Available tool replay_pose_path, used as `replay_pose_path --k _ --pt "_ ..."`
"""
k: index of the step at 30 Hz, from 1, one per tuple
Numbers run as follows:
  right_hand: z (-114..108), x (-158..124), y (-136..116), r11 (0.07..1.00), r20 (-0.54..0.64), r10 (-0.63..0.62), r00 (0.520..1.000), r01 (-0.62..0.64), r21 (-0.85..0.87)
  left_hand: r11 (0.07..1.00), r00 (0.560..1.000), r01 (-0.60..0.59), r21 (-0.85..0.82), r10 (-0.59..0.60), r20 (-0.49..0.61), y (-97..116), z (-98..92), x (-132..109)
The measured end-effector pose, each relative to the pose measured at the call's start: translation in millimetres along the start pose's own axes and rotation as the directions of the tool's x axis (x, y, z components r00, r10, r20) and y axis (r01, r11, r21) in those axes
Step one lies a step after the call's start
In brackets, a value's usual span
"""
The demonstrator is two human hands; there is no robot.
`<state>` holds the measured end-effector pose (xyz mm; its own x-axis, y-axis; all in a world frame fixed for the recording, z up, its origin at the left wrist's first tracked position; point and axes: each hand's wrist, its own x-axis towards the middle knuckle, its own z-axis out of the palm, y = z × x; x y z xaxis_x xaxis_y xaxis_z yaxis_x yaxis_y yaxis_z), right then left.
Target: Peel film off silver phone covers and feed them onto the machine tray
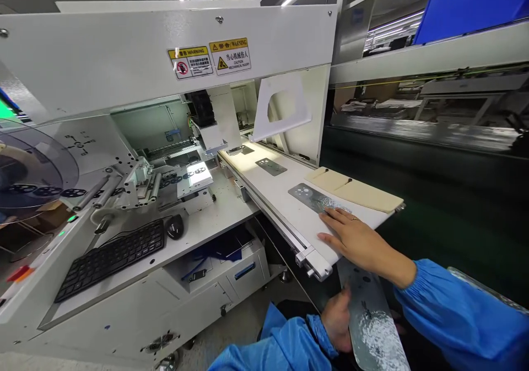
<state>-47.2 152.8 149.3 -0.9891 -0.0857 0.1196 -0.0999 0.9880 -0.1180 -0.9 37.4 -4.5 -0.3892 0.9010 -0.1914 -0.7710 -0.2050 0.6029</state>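
My right hand (359, 240) lies flat, fingers stretched out, on the end of a white conveyor belt (285, 205), its fingertips on a grey metal plate (312, 196) with holes. My left hand (338, 320) is low by my lap, fingers closed on the edge of a shiny metal plate (374, 321) wrapped in crinkled film. Further up the belt lie two more grey plates (270, 166) (243, 150). Both arms are in blue sleeves.
A beige cloth (355, 190) lies along the belt's right side. The white machine housing (165, 57) with warning labels spans above. To the left are a black keyboard (111, 258), a mouse (174, 226) and a reel mechanism (140, 186). A dark green conveyor (433, 194) runs at the right.
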Motion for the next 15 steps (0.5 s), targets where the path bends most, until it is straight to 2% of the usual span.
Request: replay_pose_path --k 6,11,15 --pt "-6.6 24.6 -11.7 0.999 0.033 0.038 0.999 -0.037 -0.039 0.996 0.997 -0.073 -0.056 0.075 0.035 7.5 15.0 -6.2" --pt "-10.7 35.5 -16.0 0.998 0.041 0.070 0.997 -0.070 -0.009 0.996 0.998 -0.063 -0.070 0.061 -0.028 7.9 14.4 -6.9" --pt "-14.0 40.0 -19.4 0.996 0.058 0.092 0.994 -0.091 -0.022 0.997 1.000 -0.031 -0.067 0.031 0.001 5.3 10.6 -3.7"
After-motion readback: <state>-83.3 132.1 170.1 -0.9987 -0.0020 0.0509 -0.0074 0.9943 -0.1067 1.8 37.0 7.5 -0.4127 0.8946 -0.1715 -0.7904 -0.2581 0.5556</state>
